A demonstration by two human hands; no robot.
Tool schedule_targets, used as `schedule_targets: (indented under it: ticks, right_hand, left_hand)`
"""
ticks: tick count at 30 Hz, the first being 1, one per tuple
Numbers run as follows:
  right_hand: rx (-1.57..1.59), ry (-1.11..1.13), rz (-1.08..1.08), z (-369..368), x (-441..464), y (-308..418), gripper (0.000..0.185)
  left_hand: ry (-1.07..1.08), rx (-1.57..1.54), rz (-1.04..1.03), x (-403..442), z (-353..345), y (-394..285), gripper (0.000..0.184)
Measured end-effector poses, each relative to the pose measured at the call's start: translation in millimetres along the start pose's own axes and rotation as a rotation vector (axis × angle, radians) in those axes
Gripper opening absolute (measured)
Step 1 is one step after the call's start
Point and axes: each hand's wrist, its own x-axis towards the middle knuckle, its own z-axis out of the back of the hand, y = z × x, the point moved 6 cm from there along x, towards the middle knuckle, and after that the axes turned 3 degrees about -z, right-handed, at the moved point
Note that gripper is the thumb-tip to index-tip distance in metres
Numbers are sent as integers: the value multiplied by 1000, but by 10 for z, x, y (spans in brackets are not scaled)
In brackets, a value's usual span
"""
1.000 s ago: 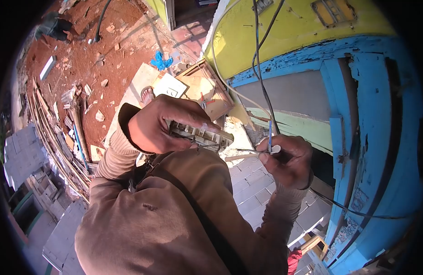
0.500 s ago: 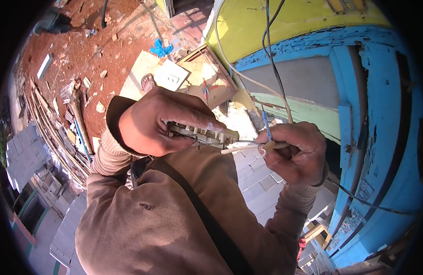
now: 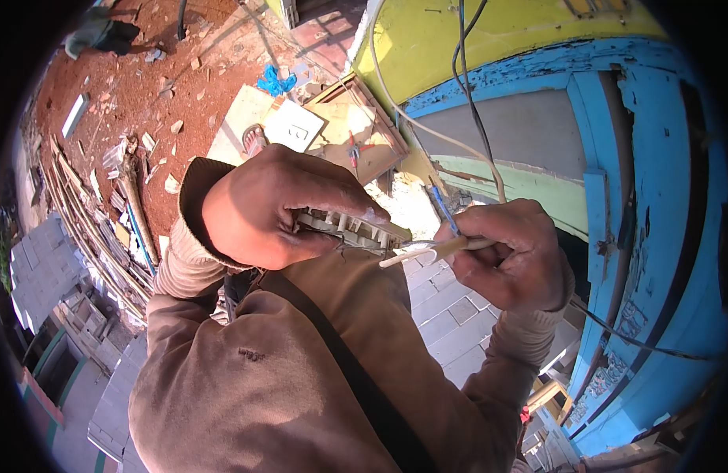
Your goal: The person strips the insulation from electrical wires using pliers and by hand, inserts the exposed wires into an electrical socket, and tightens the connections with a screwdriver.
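Note:
My left hand (image 3: 281, 209) is closed around a pale plastic electrical fitting (image 3: 352, 230) with its ribbed, compartmented inside facing up. A thin dark wire end shows at its lower edge. Just to the right, my right hand (image 3: 506, 248) pinches a cream-sheathed cable (image 3: 455, 246) between thumb and fingers. From that grip a blue wire (image 3: 444, 210) sticks upward, and a pale wire end (image 3: 403, 258) points left towards the fitting. Whether this wire touches the fitting I cannot tell. A strap (image 3: 340, 347) crosses the brown top below.
Red-handled pliers (image 3: 354, 150) lie on a wooden panel beside a white plate (image 3: 294, 126). A sandalled foot (image 3: 254, 140) and a blue plastic bag (image 3: 276, 81) are nearby. Cables (image 3: 474, 118) hang before a blue frame (image 3: 601, 158). Another person (image 3: 104, 35) is at the upper left.
The blue wire now leans further left, and my right hand has turned slightly around the cable. My left hand keeps its hold on the fitting. The other person has shifted right.

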Motion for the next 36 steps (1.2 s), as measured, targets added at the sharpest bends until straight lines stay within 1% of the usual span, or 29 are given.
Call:
schedule_targets:
  ticks: [1,3,4,5,7,10,12,14,16,17,18,20,22,24,28,29,30,31,32,36]
  right_hand:
    - [-1,0,0,14,19,11,14]
    - [-108,68,83,5,58,100,15]
    - [-109,69,83,6,56,114,15]
    - [-103,75,67,1,55,118,16]
    - [-97,82,52,-4,60,133,17]
    - [-119,116,80,-28,73,154,18]
    - [-41,159,145,-70,77,153,19]
    - [-35,178,179,-73,89,128,19]
    - [-30,197,212,-84,72,128,19]
    - [-12,176,133,-77,70,85,19]
    - [4,156,56,-68,71,42,18]
    - [1,147,69,-58,87,55,17]
    - [-3,145,88,-54,100,60,15]
    - [13,78,106,-33,83,51,14]
    - [96,67,109,-36,70,-19,14]
    - [83,70,70,-20,74,-25,13]
    - [70,72,31,-10,78,-38,12]
    - [70,73,30,-9,81,-32,12]
    - [87,43,8,5,88,-37,11]
    - [96,-54,-60,38,72,-134,11]
  left_hand:
    - [17,-13,-67,1,5,-11,41]
    - [60,-10,-78,34,20,-10,39]
    - [102,-8,-89,50,8,-15,38]
    - [100,-6,-88,60,17,-10,38]
    - [109,-62,-150,76,25,-39,37]
    - [147,-51,-164,107,25,-44,36]
    - [160,-53,-170,139,13,-5,36]
    - [172,-52,-176,146,34,-2,36]
    - [224,-148,65,155,52,108,37]
    - [230,-176,25,168,64,164,41]
    - [229,-174,24,181,78,238,41]
    - [253,-299,-60,205,93,296,45]
    - [256,-298,-53,229,93,336,49]
    - [288,-402,85,217,65,395,50]
    - [234,-454,74,242,62,426,51]
    - [225,-465,134,247,55,419,52]
    - [224,-466,134,253,70,392,52]
    - [214,-436,176,255,88,398,52]
    - [204,-405,217,260,107,411,52]
    - [182,-382,273,289,145,431,50]
